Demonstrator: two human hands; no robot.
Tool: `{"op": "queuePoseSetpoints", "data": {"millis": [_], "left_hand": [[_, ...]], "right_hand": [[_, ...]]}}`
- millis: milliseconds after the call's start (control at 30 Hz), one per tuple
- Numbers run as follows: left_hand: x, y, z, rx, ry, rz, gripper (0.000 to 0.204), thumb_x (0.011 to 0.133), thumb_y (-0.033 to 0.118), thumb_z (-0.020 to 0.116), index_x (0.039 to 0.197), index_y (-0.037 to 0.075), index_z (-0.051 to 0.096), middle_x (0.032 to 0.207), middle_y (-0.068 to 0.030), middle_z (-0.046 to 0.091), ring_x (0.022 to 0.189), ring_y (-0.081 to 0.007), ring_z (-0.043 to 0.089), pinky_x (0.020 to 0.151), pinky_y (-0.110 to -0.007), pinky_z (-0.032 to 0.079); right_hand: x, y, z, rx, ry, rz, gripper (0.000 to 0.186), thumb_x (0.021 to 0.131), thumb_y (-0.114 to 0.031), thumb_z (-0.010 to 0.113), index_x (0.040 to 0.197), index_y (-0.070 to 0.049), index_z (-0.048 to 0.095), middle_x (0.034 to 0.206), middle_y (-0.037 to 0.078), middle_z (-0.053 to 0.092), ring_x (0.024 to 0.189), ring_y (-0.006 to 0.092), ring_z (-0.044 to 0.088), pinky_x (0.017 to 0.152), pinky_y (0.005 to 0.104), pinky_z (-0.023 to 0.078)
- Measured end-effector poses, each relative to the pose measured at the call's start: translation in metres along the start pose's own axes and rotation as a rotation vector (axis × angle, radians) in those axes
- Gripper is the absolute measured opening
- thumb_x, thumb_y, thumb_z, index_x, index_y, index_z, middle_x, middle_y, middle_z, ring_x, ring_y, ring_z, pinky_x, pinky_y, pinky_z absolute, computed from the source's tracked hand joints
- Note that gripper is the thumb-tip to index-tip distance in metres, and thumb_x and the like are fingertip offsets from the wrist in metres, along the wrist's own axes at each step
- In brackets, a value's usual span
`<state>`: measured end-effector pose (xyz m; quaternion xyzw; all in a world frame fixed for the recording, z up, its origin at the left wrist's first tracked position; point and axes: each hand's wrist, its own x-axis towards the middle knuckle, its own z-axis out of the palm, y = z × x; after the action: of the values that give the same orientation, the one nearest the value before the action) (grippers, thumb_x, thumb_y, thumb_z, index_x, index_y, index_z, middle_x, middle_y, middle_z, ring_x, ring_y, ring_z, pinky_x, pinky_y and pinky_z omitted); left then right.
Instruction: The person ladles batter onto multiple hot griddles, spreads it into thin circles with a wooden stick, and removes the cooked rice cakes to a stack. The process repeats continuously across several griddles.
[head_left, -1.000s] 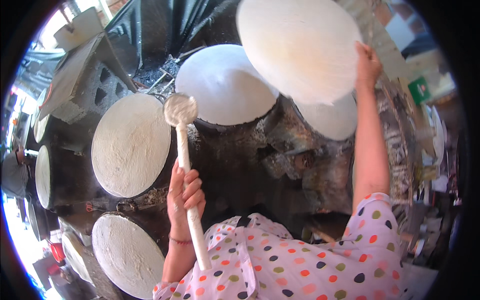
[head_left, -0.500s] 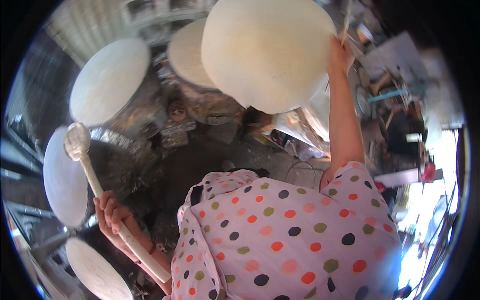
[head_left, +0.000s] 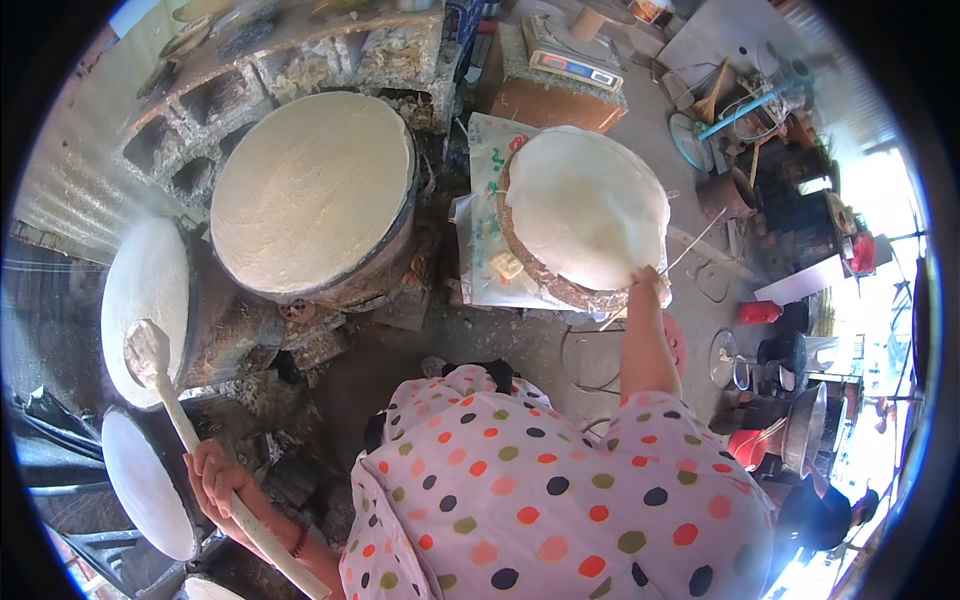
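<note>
Left hand (head_left: 215, 480) wraps its fingers around the handle of a long pale spreader (head_left: 190, 440), whose round head sits near the cloth-covered steamer drums (head_left: 315, 195). Right hand (head_left: 645, 280) pinches the edge of a thin round rice sheet (head_left: 585, 205), over a round woven tray (head_left: 545, 275) on the floor.

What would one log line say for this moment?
left hand: grips white paddle | right hand: holds thin round sheet over woven stand | nearby: cloth-covered pot
</note>
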<state>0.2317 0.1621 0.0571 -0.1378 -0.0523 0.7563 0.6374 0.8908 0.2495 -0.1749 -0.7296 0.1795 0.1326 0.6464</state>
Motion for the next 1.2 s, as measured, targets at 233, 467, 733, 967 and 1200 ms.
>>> {"op": "queuePoseSetpoints", "data": {"millis": [233, 467, 733, 967, 1200], "left_hand": [[0.005, -0.018, -0.003, 0.018, 0.004, 0.027, 0.023, 0.102, 0.017, 0.036, 0.082, 0.007, 0.032, 0.076, -0.0021, 0.034, 0.046, -0.0069, 0.033, 0.034, -0.022, 0.033], [0.008, -0.018, -0.003, 0.066, 0.023, 0.084, 0.023, 0.103, 0.018, 0.034, 0.082, 0.007, 0.031, 0.076, -0.0024, 0.034, 0.047, -0.0072, 0.034, 0.034, -0.022, 0.033], [0.008, 0.015, 0.015, -0.001, 0.0, 0.216, 0.019, 0.101, 0.013, 0.036, 0.084, 0.006, 0.036, 0.071, -0.0027, 0.038, 0.048, -0.0092, 0.036, 0.037, -0.023, 0.037], [0.032, 0.166, 0.045, 1.14, 0.245, 0.797, 0.055, 0.098, 0.012, 0.047, 0.148, 0.013, 0.024, 0.077, -0.0049, 0.045, 0.051, -0.0058, 0.038, 0.039, -0.018, 0.036], [0.074, 0.309, 0.024, 1.679, 0.656, 0.897, 0.052, 0.091, 0.007, 0.055, 0.141, 0.005, 0.039, 0.064, -0.0011, 0.049, 0.045, -0.0072, 0.044, 0.035, -0.023, 0.036]], "right_hand": [[0.084, -0.042, 0.022, 0.02, -0.115, -0.064, 0.036, 0.075, -0.014, 0.077, 0.097, 0.01, 0.06, 0.096, 0.016, 0.063, 0.071, 0.0243, 0.064, 0.058, 0.0354, 0.056], [0.151, -0.021, 0.02, -0.23, -0.143, -0.377, 0.038, 0.071, -0.03, 0.079, 0.081, 0.0, 0.058, 0.076, 0.01, 0.06, 0.06, 0.0204, 0.059, 0.05, 0.034, 0.051], [-0.028, -0.032, 0.077, -0.275, -0.096, -0.916, 0.034, 0.082, -0.041, 0.066, 0.092, -0.011, 0.053, 0.063, -0.001, 0.051, 0.048, 0.0105, 0.048, 0.04, 0.0239, 0.04], [-0.435, 0.089, 0.077, -0.285, -1.447, -0.219, 0.042, 0.093, -0.039, 0.054, 0.123, -0.01, 0.055, 0.071, -0.004, 0.049, 0.051, 0.0032, 0.042, 0.04, 0.0166, 0.034], [-0.71, 0.254, -0.008, -0.631, -2.271, -0.571, 0.036, 0.091, -0.019, 0.06, 0.126, -0.013, 0.059, 0.079, 0.007, 0.062, 0.061, 0.0112, 0.053, 0.061, 0.0281, 0.046]]}}
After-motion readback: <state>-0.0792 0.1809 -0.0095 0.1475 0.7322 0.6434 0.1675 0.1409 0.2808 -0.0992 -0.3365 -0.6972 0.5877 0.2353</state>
